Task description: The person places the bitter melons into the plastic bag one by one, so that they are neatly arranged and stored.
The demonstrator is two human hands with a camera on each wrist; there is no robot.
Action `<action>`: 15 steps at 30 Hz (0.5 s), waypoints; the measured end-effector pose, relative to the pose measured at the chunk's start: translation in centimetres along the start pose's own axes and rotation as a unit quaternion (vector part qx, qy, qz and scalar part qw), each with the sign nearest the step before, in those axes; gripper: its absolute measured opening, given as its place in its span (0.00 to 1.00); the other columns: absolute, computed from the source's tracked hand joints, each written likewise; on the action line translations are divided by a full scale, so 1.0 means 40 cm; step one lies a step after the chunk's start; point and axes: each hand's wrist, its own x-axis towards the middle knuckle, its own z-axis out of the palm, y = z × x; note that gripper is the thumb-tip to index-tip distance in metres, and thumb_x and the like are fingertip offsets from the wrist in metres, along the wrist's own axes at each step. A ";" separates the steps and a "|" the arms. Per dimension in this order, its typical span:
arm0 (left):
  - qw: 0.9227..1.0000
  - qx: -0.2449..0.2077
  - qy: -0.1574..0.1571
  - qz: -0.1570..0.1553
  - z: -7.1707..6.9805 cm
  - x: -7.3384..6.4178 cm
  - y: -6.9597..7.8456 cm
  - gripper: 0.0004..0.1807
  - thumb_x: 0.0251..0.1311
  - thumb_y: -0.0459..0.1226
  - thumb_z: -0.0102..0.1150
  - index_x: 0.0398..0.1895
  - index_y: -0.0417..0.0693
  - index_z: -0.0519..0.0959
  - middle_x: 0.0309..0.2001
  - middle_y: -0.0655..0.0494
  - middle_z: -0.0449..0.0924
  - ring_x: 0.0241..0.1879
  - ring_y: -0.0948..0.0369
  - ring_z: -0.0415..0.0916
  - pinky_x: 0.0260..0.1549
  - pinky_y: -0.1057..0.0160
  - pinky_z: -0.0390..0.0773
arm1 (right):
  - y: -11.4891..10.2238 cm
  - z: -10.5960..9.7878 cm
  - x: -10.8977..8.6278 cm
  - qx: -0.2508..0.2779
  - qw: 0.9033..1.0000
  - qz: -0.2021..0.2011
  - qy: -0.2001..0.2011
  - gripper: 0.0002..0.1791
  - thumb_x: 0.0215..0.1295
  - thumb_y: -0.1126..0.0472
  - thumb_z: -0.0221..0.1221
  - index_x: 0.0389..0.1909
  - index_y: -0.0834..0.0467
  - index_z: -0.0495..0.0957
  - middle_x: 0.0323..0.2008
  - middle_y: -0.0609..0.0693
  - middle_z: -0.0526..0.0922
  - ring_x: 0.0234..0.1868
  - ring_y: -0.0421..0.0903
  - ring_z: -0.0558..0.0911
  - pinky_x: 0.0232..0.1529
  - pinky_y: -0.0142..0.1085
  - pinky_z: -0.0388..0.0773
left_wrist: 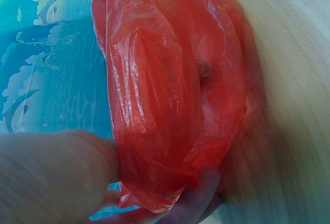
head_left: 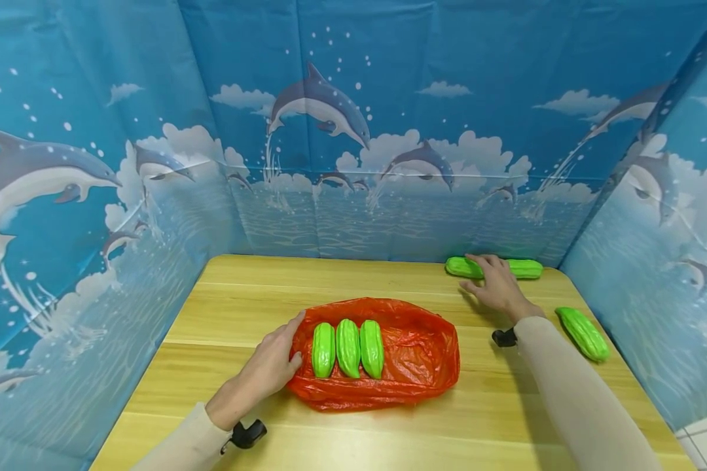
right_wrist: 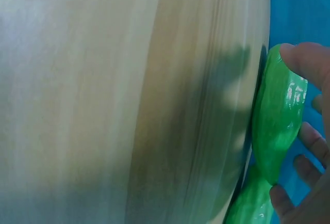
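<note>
A red plastic bag lies opened wide on the table, with three bright green ridged gourds side by side in its left half. My left hand grips the bag's left rim; the left wrist view shows the thumb and fingers around the gathered red plastic. At the table's back right, my right hand reaches over two more green gourds lying end to end. In the right wrist view its fingers are spread about the nearer gourd, thumb tip at one end. The second gourd shows partly below.
Another green gourd lies near the table's right edge, beside my right forearm. The wooden table is bordered at the back and sides by a blue dolphin-print curtain. Black wrist cameras are worn at both wrists.
</note>
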 end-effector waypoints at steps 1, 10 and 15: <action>1.000 0.000 0.000 0.000 0.000 0.000 0.000 0.47 0.72 0.23 0.71 0.92 0.37 0.64 0.82 0.29 0.77 0.78 0.34 0.81 0.74 0.35 0.86 | 0.001 0.003 0.000 -0.001 1.000 -0.002 0.002 0.44 0.87 0.49 0.68 0.92 0.60 0.63 0.84 0.79 0.63 0.83 0.84 0.60 0.76 0.88 0.62; 1.000 0.001 0.002 -0.001 0.001 0.000 -0.001 0.47 0.72 0.23 0.71 0.92 0.37 0.64 0.80 0.29 0.79 0.77 0.34 0.82 0.73 0.35 0.87 | 0.002 0.015 0.000 0.000 1.000 -0.024 0.014 0.36 0.83 0.56 0.71 0.87 0.58 0.73 0.77 0.77 0.68 0.74 0.79 0.70 0.70 0.82 0.71; 1.000 0.001 0.002 0.001 0.001 0.001 -0.002 0.47 0.72 0.23 0.72 0.92 0.37 0.64 0.80 0.29 0.79 0.77 0.34 0.83 0.72 0.35 0.88 | 0.002 0.016 -0.007 -0.006 0.999 -0.035 0.028 0.30 0.81 0.62 0.72 0.80 0.58 0.81 0.76 0.75 0.72 0.74 0.79 0.73 0.72 0.83 0.70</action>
